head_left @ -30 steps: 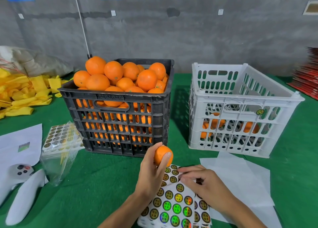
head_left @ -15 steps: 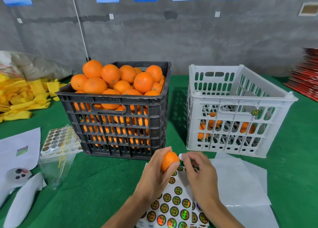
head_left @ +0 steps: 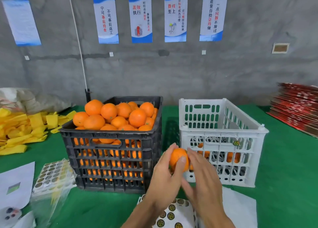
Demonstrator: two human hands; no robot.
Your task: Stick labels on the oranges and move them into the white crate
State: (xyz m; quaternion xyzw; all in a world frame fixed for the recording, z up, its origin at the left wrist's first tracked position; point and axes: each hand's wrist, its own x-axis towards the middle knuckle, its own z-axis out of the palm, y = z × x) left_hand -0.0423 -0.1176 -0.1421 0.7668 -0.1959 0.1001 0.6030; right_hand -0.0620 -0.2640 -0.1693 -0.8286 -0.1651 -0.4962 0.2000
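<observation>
My left hand point(head_left: 166, 178) grips a small orange point(head_left: 177, 157) in front of the gap between the two crates. My right hand point(head_left: 203, 179) is against the orange's right side, fingers extended and blurred; any label under them is hidden. A black crate point(head_left: 110, 160) heaped with oranges point(head_left: 118, 116) stands at centre left. The white crate point(head_left: 222, 136) stands to its right with a few oranges point(head_left: 233, 157) showing through its slots. A sheet of round labels point(head_left: 172, 215) lies on the green table under my forearms.
Another label sheet in a clear bag point(head_left: 53, 176) and white papers point(head_left: 16, 184) lie at left. Yellow foam sleeves point(head_left: 22, 129) are piled at far left. Red flat cartons point(head_left: 297, 107) are stacked at far right. White backing paper point(head_left: 240, 207) lies before the white crate.
My right hand left the label sheet and came up to the orange. Both hands with the orange rose and shifted toward the white crate, and the view tilted upward.
</observation>
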